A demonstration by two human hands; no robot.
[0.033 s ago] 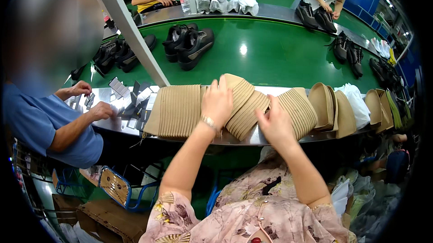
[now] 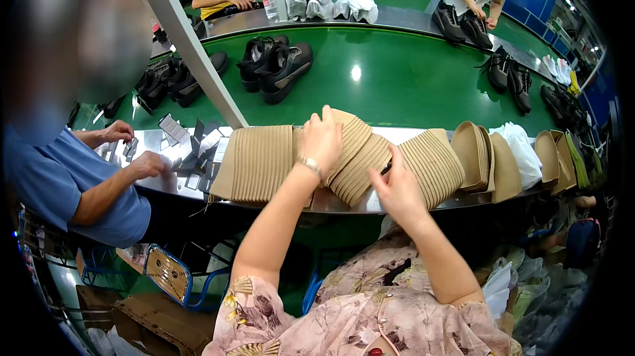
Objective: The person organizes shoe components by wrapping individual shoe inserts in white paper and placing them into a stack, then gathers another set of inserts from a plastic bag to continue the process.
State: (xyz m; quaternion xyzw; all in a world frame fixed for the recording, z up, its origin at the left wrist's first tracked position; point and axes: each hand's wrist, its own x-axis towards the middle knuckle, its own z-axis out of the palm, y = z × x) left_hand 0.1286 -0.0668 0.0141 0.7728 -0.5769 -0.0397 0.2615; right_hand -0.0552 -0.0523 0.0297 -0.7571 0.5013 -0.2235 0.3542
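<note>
pink floral short-sleeved blouse [image 2: 370,310], thin bracelet [image 2: 309,166] on the left wrist

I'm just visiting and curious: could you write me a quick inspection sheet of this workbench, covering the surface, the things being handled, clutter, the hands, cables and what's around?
Surface: metal ledge in front of a green conveyor belt.
Job's things: fanned rows of tan insoles lying on the ledge; more stand stacked at the right.
Clutter: small grey pieces by the neighbour's hands; white bag among the stacks.
Hands: left hand rests flat on the insoles; right hand has its fingers at the edge of the fan beside it.
Cables: nothing seen.
Surroundings: black shoes on the belt; a person in blue at the left; two people across the belt.
</note>
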